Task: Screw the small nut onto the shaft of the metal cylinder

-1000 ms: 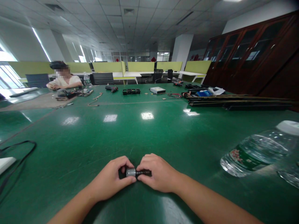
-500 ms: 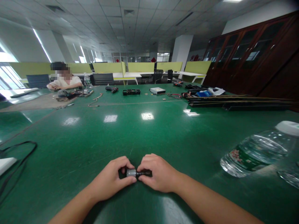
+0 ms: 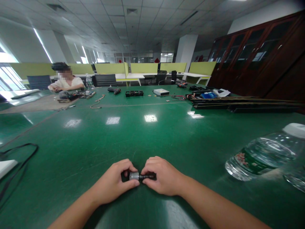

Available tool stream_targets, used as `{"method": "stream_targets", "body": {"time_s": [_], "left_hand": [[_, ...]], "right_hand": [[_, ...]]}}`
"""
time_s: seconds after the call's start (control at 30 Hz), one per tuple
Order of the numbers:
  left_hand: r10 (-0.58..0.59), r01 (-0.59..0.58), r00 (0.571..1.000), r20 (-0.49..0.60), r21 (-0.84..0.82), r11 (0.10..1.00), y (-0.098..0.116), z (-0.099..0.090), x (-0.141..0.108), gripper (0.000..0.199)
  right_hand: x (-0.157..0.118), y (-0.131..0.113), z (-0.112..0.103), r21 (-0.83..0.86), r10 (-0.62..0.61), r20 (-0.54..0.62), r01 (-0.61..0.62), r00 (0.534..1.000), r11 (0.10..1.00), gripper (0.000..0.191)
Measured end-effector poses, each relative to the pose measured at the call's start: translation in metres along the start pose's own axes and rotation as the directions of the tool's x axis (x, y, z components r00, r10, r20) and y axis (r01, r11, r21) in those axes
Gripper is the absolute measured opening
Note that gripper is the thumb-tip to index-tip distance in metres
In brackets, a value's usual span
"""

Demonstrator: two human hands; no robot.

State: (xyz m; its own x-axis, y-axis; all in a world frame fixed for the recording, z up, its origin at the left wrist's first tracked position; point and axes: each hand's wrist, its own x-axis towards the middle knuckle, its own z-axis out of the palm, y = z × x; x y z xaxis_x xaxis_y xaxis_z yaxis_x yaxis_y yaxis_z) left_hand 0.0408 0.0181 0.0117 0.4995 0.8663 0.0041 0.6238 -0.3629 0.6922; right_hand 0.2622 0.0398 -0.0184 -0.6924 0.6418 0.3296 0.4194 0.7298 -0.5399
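Low in the head view, a silver metal cylinder (image 3: 134, 176) lies level between both hands. My left hand (image 3: 116, 181) grips it between thumb and curled fingers. A dark, ridged shaft (image 3: 148, 176) runs from the cylinder's right end, and the thumb and fingers of my right hand (image 3: 162, 176) pinch it. Cylinder and shaft are in line; whether they are one piece I cannot tell. My fingers partly hide both ends.
On the green table (image 3: 133, 136), a large water bottle (image 3: 259, 156) is at the right, a black cable (image 3: 30, 145) at the left. Dark metal strips (image 3: 214, 103), a white-grey box (image 3: 161, 92) and a black part (image 3: 134, 93) lie farther back. A person (image 3: 65, 79) sits far left.
My right hand has shifted very slightly to the right with the dark shaft, and a little more of the shaft shows. My left hand has barely moved.
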Motion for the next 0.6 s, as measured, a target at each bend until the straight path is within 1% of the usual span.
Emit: {"method": "stream_targets", "body": {"time_s": [0.23,0.6], "left_hand": [[0.005,-0.005,1.000,0.004,-0.001,1.000,-0.0042,0.0010,-0.0003,0.014],[0.012,-0.012,1.000,-0.004,0.008,1.000,-0.0039,0.0021,0.0002,0.015]], "right_hand": [[-0.0009,0.0014,0.0012,-0.002,-0.012,-0.012,0.012,1.000,1.000,0.013],[-0.0021,0.0030,-0.0012,0.008,-0.020,-0.019,0.021,1.000,1.000,0.013]]}}
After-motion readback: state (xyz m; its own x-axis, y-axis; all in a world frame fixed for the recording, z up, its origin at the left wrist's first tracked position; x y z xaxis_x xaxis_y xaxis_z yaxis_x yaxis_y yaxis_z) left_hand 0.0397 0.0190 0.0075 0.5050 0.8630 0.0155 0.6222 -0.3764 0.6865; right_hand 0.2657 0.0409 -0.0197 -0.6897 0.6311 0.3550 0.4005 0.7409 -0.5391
